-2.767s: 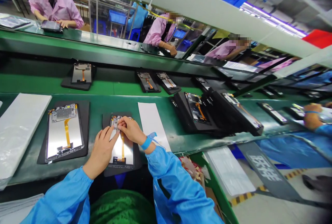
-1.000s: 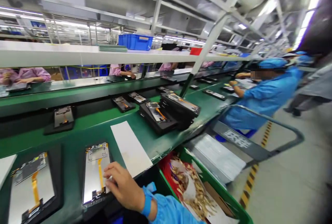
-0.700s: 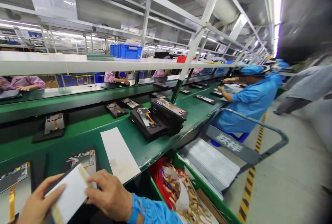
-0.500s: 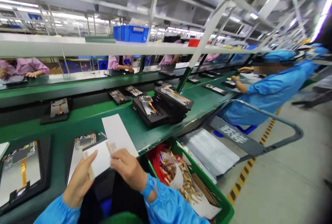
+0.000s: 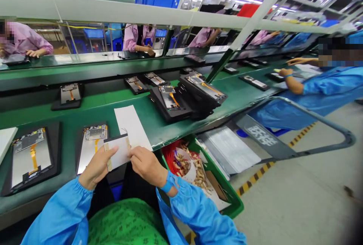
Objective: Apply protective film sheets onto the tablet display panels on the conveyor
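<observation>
A worker in a blue smock grips a thin white rectangular piece with tan side strips and a dark top edge (image 5: pixel 119 156) between two bare hands at the near edge of a long green worktop (image 5: pixel 104 117). The left hand (image 5: pixel 95 166) is closed on one side, its thumb across the front; the right hand (image 5: pixel 149 165), a blue band (image 5: pixel 170 181) at its wrist, pinches the opposite tan strip with the fingertips. Held by its two sides, the piece seems steadied while most of its white face is left uncovered; fine dark wires stand up from its top.

Just beyond the left hand lies an opened silver-backed tablet with an orange ribbon cable (image 5: pixel 86 152), its inner side up, probably so that the parts can be reached. A larger opened tablet on a black pad (image 5: pixel 27 158) rests farther left, the pad perhaps guarding its underside. Beyond the piece lies a blank white sheet (image 5: pixel 129 118). Past the right hand, black pads bearing more opened tablets (image 5: pixel 170 114) are piled askew, while below and to its right a green plastic crate (image 5: pixel 236 201) holds paper-like scraps, apparently placed within easy reach.
</observation>
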Tool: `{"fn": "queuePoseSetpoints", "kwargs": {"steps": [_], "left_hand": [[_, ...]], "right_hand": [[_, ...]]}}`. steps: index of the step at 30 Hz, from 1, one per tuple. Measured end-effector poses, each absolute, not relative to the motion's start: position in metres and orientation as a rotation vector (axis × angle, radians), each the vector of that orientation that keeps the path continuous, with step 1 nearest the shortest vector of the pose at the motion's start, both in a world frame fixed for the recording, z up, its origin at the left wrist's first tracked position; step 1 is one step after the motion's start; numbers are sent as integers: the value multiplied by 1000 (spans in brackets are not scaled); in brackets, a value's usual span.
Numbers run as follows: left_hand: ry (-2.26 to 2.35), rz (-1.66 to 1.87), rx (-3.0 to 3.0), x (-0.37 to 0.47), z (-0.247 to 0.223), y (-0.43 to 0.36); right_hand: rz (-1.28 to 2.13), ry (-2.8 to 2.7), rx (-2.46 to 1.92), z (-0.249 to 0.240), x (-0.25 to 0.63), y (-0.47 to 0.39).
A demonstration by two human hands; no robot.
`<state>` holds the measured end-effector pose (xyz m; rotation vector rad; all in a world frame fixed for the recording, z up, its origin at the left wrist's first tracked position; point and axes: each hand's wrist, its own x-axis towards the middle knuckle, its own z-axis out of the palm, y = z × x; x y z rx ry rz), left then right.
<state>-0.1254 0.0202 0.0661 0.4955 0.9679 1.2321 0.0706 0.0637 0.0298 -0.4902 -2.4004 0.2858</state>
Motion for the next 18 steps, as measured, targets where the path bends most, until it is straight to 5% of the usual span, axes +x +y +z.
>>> {"fn": "queuePoseSetpoints", "kwargs": {"steps": [9,18], "left_hand": [[1029,1096,509,-144,57,11],[1013,1230,334,-140,46,21]], "right_hand": [[639,-1966,-894,42,86,69],[198,-2454,-720,31,71,46]]}}
